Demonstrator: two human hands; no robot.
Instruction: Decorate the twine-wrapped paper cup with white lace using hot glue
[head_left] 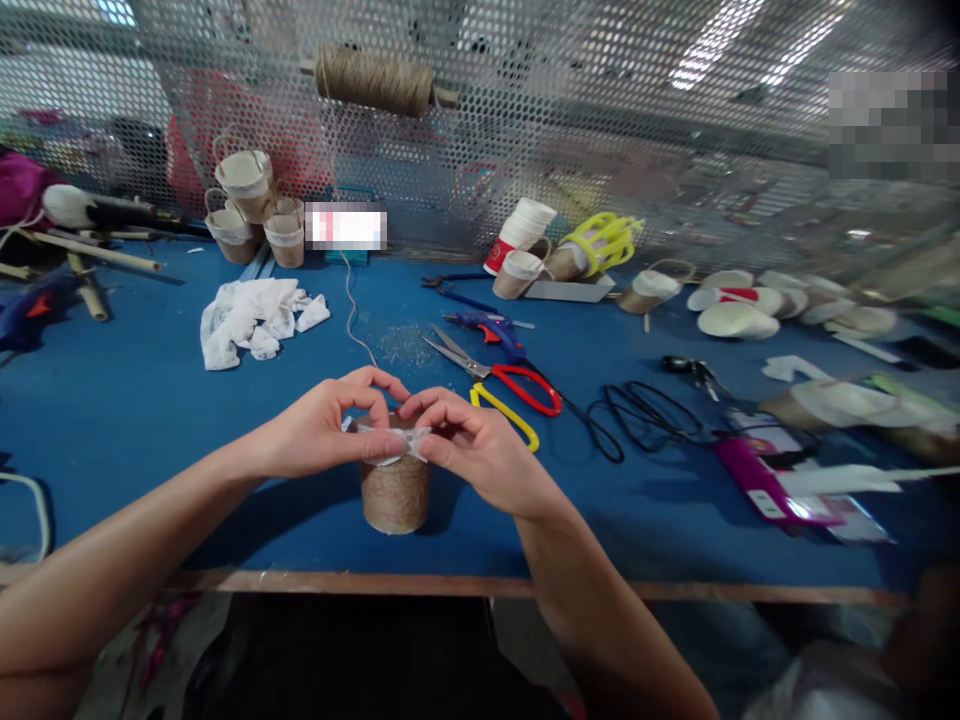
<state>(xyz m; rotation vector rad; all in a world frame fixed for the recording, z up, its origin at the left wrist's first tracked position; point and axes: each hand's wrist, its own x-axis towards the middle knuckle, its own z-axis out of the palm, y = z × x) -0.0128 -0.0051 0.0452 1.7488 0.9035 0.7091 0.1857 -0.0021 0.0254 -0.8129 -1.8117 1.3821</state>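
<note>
A small cup wrapped in brown twine [394, 495] stands upright near the front edge of the blue table [135, 420]. A strip of white lace [390, 447] runs round its rim. My left hand [326, 425] pinches the lace on the left side of the rim, with fingers curled over the top. On the right side, my right hand [472, 440] presses the lace against the rim with thumb and fingertips. Both hands touch the cup's top.
Scissors with red and yellow handles [506, 392] and a blue glue gun [491, 328] lie just behind my hands. A heap of white lace [255, 315] is at the back left. Finished twine cups [251, 205], paper cups [521, 240], black cable [637, 415] and a twine spool [375, 80] on the mesh wall surround them.
</note>
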